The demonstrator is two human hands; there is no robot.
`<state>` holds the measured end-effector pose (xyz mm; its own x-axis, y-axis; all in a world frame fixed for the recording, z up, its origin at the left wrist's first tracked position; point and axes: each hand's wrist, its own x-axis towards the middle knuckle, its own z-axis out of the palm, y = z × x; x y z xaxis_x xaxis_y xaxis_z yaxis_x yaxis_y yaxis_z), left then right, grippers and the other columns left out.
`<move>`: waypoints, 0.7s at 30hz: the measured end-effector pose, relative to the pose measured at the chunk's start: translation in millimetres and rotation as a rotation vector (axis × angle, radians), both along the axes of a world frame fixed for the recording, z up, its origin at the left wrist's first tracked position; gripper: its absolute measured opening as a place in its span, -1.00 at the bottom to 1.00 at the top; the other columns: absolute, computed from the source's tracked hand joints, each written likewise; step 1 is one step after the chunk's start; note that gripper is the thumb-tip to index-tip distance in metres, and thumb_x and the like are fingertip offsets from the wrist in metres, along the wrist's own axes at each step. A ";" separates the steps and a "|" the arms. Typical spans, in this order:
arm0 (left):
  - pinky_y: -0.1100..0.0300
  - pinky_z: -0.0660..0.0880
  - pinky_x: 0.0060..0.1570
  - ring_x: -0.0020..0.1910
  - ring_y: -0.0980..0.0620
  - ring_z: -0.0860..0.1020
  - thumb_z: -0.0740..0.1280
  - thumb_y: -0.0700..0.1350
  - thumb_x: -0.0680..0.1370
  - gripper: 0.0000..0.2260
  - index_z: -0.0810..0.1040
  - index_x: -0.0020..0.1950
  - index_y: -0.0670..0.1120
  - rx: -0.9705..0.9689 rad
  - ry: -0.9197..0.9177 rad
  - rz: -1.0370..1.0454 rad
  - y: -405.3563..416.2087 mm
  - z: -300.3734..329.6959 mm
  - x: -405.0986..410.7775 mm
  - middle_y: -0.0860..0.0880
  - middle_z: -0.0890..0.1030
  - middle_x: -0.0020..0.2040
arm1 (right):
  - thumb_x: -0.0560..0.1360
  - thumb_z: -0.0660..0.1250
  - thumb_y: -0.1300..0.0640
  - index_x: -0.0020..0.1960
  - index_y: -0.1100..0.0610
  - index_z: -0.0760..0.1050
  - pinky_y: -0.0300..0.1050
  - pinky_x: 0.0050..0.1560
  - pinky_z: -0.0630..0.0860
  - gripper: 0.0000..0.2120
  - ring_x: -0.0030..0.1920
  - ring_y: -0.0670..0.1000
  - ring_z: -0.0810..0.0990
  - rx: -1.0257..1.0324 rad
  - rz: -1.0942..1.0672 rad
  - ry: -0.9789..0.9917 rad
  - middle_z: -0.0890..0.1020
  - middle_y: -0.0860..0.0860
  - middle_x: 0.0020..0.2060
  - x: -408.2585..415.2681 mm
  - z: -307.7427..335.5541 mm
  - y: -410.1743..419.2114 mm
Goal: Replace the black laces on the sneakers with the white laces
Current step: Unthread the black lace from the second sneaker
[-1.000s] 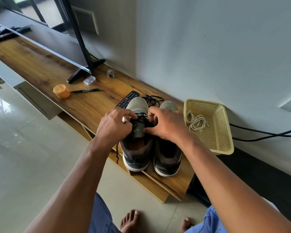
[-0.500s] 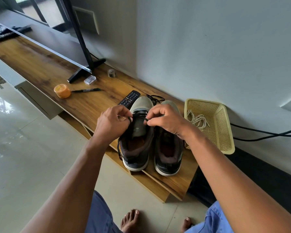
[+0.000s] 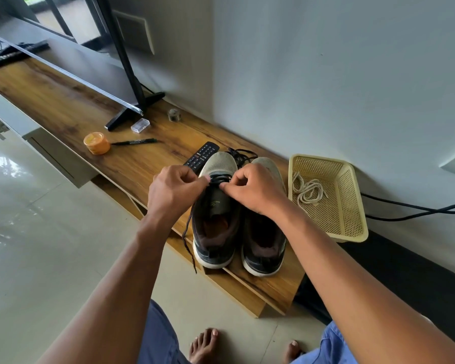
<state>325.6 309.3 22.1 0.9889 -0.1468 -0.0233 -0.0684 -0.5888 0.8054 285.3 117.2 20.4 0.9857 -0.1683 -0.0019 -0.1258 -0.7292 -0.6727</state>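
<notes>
Cord is the thing to judge here: the black lace [image 3: 220, 177] is thin, limp and light, so it should slide through the eyelets with a gentle pull but will bunch or snag if tugged at an angle; best taken close to the eyelet, pinched between fingertip and thumb. Going from the left, the left hand [image 3: 172, 191] has its fingers curled tight, pinching the lace at the left side of the left sneaker [image 3: 216, 219], and a loose tail of that lace hangs down past the edge of the wooden surface [image 3: 147, 164]. The right hand [image 3: 255, 189] pinches the same lace from the other side, low near the toe. The right sneaker [image 3: 264, 240] stands touching its partner, seemingly already unlaced, though the right hand hides its front. Further right, the white laces [image 3: 309, 191] lie coiled in the yellow basket [image 3: 352, 227], soft and easily tangled.
</notes>
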 end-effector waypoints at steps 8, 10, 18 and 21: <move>-0.07 0.70 -0.04 -0.09 0.11 0.68 0.38 -0.02 0.56 -0.88 0.71 -0.09 0.14 0.016 0.113 -0.012 -4.0 -6.2 5.7 0.18 0.70 -0.18 | 0.51 0.44 -0.02 -0.01 -0.11 0.70 0.01 0.09 0.63 -0.90 -0.03 -0.09 0.67 -0.048 -0.043 -0.052 0.72 -0.18 -0.12 -2.3 5.0 4.7; -0.09 0.69 -0.03 -0.07 0.06 0.67 0.41 0.02 0.51 -0.91 0.72 -0.13 0.11 0.028 0.150 0.004 -4.2 -4.6 4.8 0.14 0.69 -0.15 | 0.50 0.43 0.01 0.08 -0.14 0.70 0.03 0.14 0.61 -0.82 0.05 -0.02 0.65 -0.105 -0.029 -0.048 0.71 -0.12 0.00 -2.2 3.2 8.9; 0.04 0.64 -0.08 -0.04 0.08 0.61 0.53 0.02 0.40 -0.78 0.60 0.00 0.17 0.121 0.168 -0.110 -5.1 2.4 -3.1 0.09 0.65 -0.05 | 0.54 0.45 -0.06 0.22 -0.17 0.65 0.16 0.27 0.41 -0.74 0.26 0.14 0.49 -0.275 0.051 -0.032 0.58 0.00 0.20 -0.6 -3.8 25.7; 0.07 0.61 -0.13 -0.06 0.12 0.60 0.53 -0.06 0.42 -0.73 0.58 0.04 0.18 0.122 0.082 -0.124 -5.5 4.6 -7.6 0.13 0.64 -0.09 | 0.52 0.48 -0.07 0.07 -0.14 0.67 0.13 0.19 0.42 -0.86 0.22 0.12 0.51 -0.266 0.021 -0.068 0.60 -0.04 0.11 1.6 -4.8 27.0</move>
<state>318.0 303.8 26.7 0.9574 -0.2588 -0.1281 -0.0837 -0.6732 0.7347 286.9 144.2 15.7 0.9854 -0.1334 0.1057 -0.0698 -0.8832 -0.4638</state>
